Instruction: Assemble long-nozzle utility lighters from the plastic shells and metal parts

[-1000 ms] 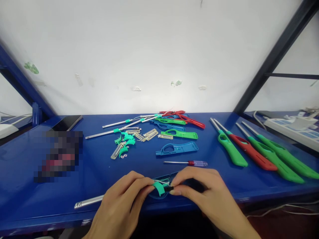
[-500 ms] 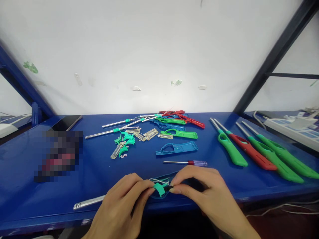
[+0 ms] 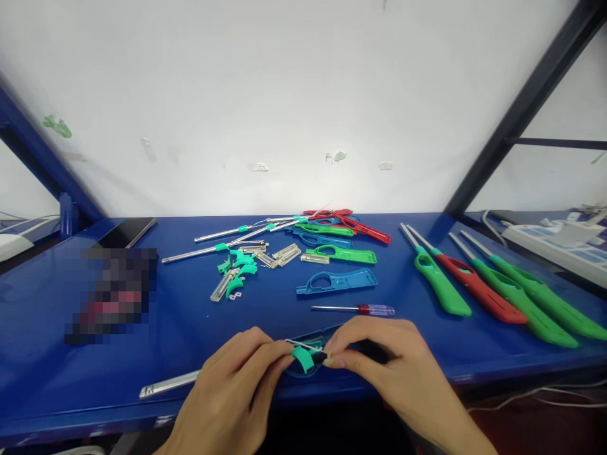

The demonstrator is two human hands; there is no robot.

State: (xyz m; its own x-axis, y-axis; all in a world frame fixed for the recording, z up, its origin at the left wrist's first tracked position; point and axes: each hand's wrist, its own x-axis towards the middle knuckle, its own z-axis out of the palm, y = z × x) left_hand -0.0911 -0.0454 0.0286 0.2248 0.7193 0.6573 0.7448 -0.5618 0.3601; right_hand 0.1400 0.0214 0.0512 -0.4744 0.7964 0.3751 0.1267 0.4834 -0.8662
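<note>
White wire [image 3: 303,345] slightly shifted, left hand [image 3: 234,385] clamped on green trigger [image 3: 303,359], right hand [image 3: 396,363] on black part [image 3: 320,357].

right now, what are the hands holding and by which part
Left hand: the teal piece, by its left edge. Right hand: the black part, by its right end. Whether either grips the blue shell cannot be told.
</note>
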